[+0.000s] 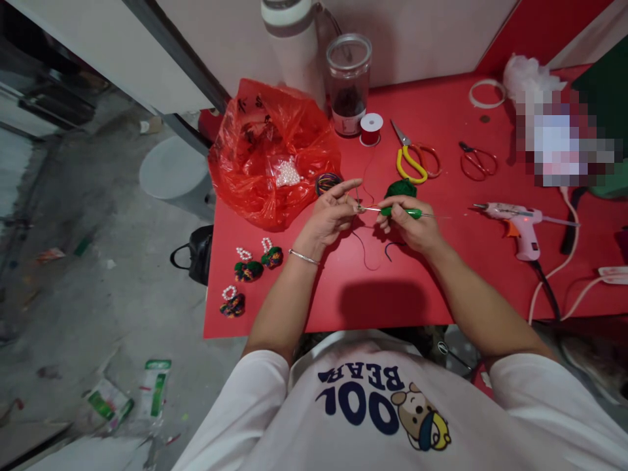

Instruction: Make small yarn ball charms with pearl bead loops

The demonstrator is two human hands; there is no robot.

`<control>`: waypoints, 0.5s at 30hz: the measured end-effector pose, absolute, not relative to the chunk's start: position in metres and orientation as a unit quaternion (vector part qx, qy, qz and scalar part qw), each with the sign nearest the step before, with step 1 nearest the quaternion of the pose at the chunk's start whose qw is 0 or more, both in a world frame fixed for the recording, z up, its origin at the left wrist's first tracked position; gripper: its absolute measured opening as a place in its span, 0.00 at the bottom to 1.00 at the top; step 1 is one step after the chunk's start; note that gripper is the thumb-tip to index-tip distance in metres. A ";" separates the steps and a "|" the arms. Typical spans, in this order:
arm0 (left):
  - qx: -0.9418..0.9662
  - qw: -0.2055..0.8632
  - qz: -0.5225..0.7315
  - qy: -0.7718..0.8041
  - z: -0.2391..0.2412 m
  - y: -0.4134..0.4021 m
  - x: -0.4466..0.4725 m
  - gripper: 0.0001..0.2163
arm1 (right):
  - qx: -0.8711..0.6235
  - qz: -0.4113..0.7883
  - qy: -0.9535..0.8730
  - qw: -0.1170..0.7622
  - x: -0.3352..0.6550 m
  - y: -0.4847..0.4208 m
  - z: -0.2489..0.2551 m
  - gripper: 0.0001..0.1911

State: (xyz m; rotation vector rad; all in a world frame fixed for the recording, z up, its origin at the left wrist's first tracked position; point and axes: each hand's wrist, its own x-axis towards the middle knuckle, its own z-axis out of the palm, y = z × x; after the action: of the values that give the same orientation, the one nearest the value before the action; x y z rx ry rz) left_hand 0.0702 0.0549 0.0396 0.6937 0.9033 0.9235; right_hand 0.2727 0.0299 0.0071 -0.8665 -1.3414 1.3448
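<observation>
My right hand (416, 226) grips a crochet hook (413, 213) by its green handle, its metal shaft pointing left. At the hook's tip my left hand (330, 219) pinches a small bit of yarn, index finger stretched out; the stitches are too small to make out. A dark green yarn ball (401, 188) lies just beyond my right hand. Behind my left fingers sits a multicoloured yarn ball (328, 183), partly hidden. Dark and reddish strands trail over the red table (324, 301) below both hands.
Left are several beaded yarn ornaments (248, 269) and a red plastic bag (255, 144) with a pearl packet (287, 172). Beyond stand a thread spool (371, 127), jar (349, 78) and white bottle (294, 52). Right lie yellow-handled scissors (411, 163), red-handled snips (478, 162) and a glue gun (523, 226).
</observation>
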 end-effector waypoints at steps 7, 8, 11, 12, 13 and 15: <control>0.305 0.639 0.531 0.465 0.033 0.033 0.115 0.39 | -0.457 0.441 -0.559 0.534 0.256 0.021 0.002 0.18; 0.304 0.625 0.538 0.477 0.033 0.031 0.119 0.38 | -0.476 0.401 -0.570 0.536 0.256 0.019 0.003 0.17; 0.283 0.604 0.561 0.491 0.030 0.027 0.127 0.37 | -0.480 0.272 -0.633 0.543 0.256 0.015 0.002 0.12; 0.268 0.607 0.567 0.487 0.030 0.027 0.129 0.37 | -0.469 0.233 -0.655 0.545 0.256 0.015 0.001 0.11; 0.252 0.616 0.571 0.480 0.030 0.027 0.131 0.38 | -0.454 0.201 -0.674 0.547 0.256 0.015 0.000 0.09; 0.219 0.646 0.570 0.458 0.030 0.029 0.132 0.39 | -0.425 0.164 -0.698 0.552 0.256 0.016 -0.003 0.08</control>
State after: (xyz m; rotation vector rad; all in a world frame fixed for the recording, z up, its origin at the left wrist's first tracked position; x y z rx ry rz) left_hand 0.1318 0.0285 0.0298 0.4992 1.0427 1.2959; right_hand 0.2562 0.0156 -0.0029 -1.0058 -1.6518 0.3880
